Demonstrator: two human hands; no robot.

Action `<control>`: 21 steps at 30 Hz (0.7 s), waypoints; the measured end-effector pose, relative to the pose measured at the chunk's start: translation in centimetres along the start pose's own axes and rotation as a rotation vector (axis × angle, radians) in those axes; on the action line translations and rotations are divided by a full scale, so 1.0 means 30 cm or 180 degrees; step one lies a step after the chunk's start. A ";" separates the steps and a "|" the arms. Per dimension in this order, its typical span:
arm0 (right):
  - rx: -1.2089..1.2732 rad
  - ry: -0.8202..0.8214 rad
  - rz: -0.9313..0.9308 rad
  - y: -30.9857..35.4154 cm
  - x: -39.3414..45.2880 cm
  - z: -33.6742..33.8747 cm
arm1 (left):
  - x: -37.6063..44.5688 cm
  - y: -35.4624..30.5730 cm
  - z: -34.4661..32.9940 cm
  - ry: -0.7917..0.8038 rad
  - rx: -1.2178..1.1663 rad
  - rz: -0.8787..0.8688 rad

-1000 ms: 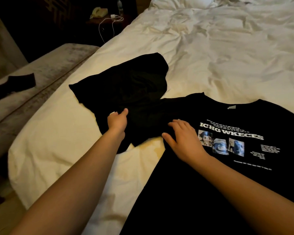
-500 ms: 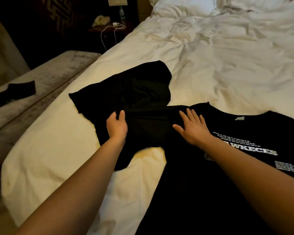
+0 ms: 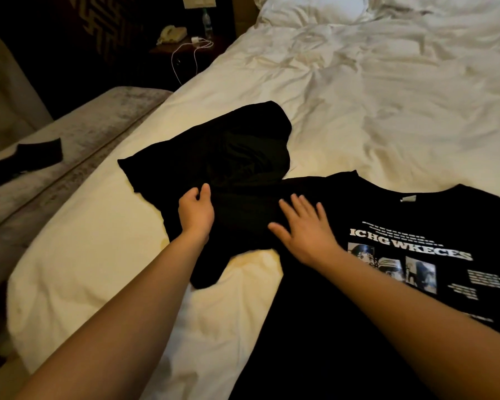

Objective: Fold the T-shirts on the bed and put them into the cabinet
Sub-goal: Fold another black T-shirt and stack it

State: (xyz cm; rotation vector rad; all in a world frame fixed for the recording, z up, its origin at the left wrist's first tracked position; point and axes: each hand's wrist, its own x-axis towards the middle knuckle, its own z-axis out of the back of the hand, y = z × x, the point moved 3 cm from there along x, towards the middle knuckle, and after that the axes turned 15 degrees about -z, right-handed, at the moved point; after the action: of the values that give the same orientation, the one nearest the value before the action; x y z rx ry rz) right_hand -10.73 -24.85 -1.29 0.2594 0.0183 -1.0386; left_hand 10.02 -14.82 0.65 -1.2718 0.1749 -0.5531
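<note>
A black T-shirt (image 3: 344,327) with white lettering and small pictures lies front up on the white bed (image 3: 358,96), its left sleeve stretched to the left. A second, crumpled black T-shirt (image 3: 214,151) lies beyond that sleeve. My left hand (image 3: 196,212) grips the dark cloth where the sleeve meets the crumpled shirt, fingers curled into it. Flat on the printed shirt's shoulder rests my right hand (image 3: 305,229), with its fingers spread. No cabinet is in view.
A grey upholstered bench (image 3: 78,131) runs along the bed's left side with a dark cloth (image 3: 26,155) on it. A nightstand (image 3: 185,47) at the back holds a phone, a bottle and a white cable. Pillows (image 3: 309,8) lie at the head of the bed.
My right hand slid up along the shoulder, then back a little toward the print. My left hand stayed on the sleeve cloth and curled its fingers tighter.
</note>
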 end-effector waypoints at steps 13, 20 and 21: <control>0.4628 0.0535 -0.1059 -0.179 -0.097 0.132 | -0.152 -0.471 -0.260 0.1290 -0.0376 -0.0843; 0.5654 0.0283 -0.1879 -0.377 -0.173 0.142 | -0.280 -0.532 -0.382 0.2900 -0.0822 -0.0088; 0.5478 0.0229 -0.1960 -0.407 -0.174 0.139 | -0.265 -0.489 -0.385 0.2644 -0.0706 -0.0047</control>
State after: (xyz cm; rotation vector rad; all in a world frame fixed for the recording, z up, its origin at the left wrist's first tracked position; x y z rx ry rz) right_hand -24.24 -27.19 0.97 1.9365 -0.8062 -1.4171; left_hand -6.00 -23.57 9.52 -1.1886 0.9386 -1.0760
